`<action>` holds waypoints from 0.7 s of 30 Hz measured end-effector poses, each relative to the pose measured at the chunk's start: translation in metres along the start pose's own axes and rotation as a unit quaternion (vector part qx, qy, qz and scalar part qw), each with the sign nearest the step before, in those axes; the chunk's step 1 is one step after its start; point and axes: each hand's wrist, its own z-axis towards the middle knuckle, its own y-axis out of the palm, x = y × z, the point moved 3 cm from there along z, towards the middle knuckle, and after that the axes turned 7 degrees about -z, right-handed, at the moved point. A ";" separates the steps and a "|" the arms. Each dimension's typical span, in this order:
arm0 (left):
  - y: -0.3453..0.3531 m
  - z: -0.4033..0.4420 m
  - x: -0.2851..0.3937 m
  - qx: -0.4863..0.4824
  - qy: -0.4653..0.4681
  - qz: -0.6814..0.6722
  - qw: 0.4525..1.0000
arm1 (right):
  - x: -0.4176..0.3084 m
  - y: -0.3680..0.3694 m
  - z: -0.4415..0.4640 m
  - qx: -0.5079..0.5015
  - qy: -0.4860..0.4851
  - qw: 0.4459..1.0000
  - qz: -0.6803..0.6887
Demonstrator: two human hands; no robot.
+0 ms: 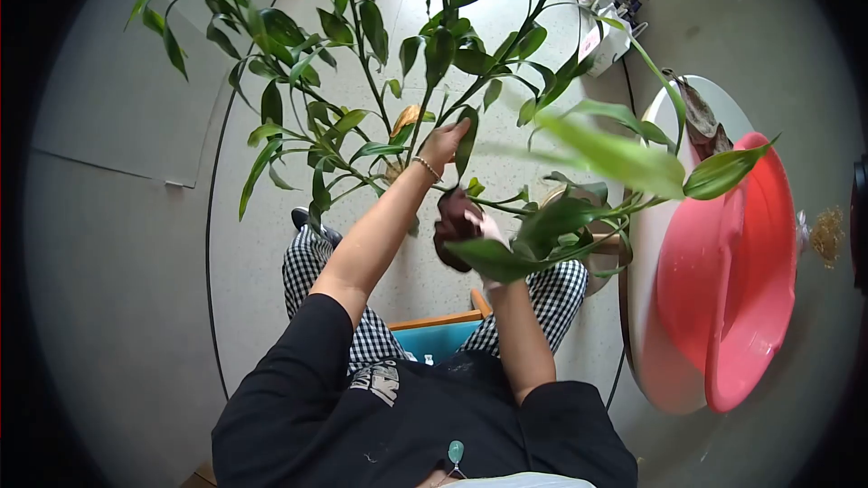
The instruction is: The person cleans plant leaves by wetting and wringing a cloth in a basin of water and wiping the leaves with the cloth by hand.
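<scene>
A tall leafy green plant [439,52] spreads over the upper part of the head view. My left hand [445,145], with a beaded bracelet at the wrist, is closed on a long green leaf [467,140] near the stems. Lower and to the right, my right hand [486,233] holds a dark brown cloth [455,230] beside a low branch. Some of that hand is hidden by a large leaf [495,260]. A dry, yellow-brown leaf [406,118] shows near the plant's base.
A pink basin [692,280] stands on a white round surface [644,343] at the right, with a grey-brown cloth [698,116] at its back edge. A white box [608,39] with small items sits by the wall. Low branches reach toward the basin.
</scene>
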 end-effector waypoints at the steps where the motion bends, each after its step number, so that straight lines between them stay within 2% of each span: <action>1: 0.004 -0.010 0.008 0.012 0.014 0.083 0.996 | 0.013 0.002 -0.003 -0.143 0.025 0.981 0.125; 2: 0.006 -0.019 0.011 0.025 0.027 0.166 0.985 | 0.019 -0.001 -0.015 -0.120 0.044 0.988 0.092; 3: 0.009 -0.025 0.005 0.033 0.060 0.162 0.984 | 0.026 -0.004 -0.026 -0.097 0.063 0.991 0.059; 4: -0.014 0.005 -0.032 -0.004 0.141 0.241 0.960 | 0.028 0.004 -0.046 -0.028 0.091 0.991 0.093; 5: 0.000 -0.034 -0.011 0.049 0.209 0.287 0.933 | 0.040 -0.007 -0.052 -0.018 0.100 0.992 0.071; 6: -0.005 -0.046 -0.023 0.080 0.233 0.300 0.921 | 0.050 -0.022 -0.053 -0.012 0.106 0.993 0.048; 7: -0.014 -0.056 -0.033 0.064 0.187 0.345 0.917 | 0.052 -0.032 -0.057 -0.038 0.044 0.998 -0.029; 8: -0.014 -0.079 -0.035 0.070 0.178 0.353 0.916 | 0.050 -0.034 -0.049 -0.085 -0.135 0.929 -0.335; 9: -0.015 -0.100 -0.035 0.038 0.132 0.350 0.927 | 0.049 -0.037 -0.044 -0.017 -0.317 0.747 -0.584; 11: -0.020 -0.136 -0.043 0.011 0.120 0.329 0.937 | 0.053 -0.042 -0.045 -0.030 -0.476 0.443 -0.759; 12: -0.019 -0.158 -0.038 -0.003 0.094 0.319 0.943 | 0.058 -0.052 -0.045 -0.034 -0.457 0.449 -0.767; 13: -0.024 -0.171 -0.044 -0.001 0.093 0.333 0.938 | 0.063 -0.065 -0.039 -0.040 -0.371 0.563 -0.737; 14: -0.029 -0.182 -0.049 -0.010 0.059 0.334 0.941 | 0.069 -0.079 -0.033 -0.028 -0.261 0.721 -0.641; 15: -0.038 -0.192 -0.059 -0.012 0.057 0.340 0.939 | 0.078 -0.087 -0.028 -0.021 -0.199 0.775 -0.599; 16: -0.046 -0.199 -0.068 -0.014 0.055 0.347 0.936 | 0.082 -0.086 -0.026 -0.042 -0.254 0.606 -0.753; 17: -0.050 -0.209 -0.069 -0.013 0.059 0.351 0.935 | 0.082 -0.077 -0.027 -0.037 -0.322 0.405 -0.855; 18: -0.053 -0.219 -0.071 -0.007 0.016 0.336 0.942 | 0.079 -0.083 -0.031 0.004 -0.200 0.722 -0.662; 19: -0.058 -0.226 -0.073 -0.001 -0.028 0.321 0.947 | 0.081 -0.084 -0.032 0.007 -0.121 0.842 -0.526; 20: -0.063 -0.231 -0.075 -0.001 -0.027 0.325 0.945 | 0.083 -0.085 -0.035 0.039 -0.050 0.929 -0.365; 21: -0.068 -0.236 -0.078 0.004 -0.031 0.326 0.945 | 0.088 -0.087 -0.037 0.040 -0.007 0.970 -0.241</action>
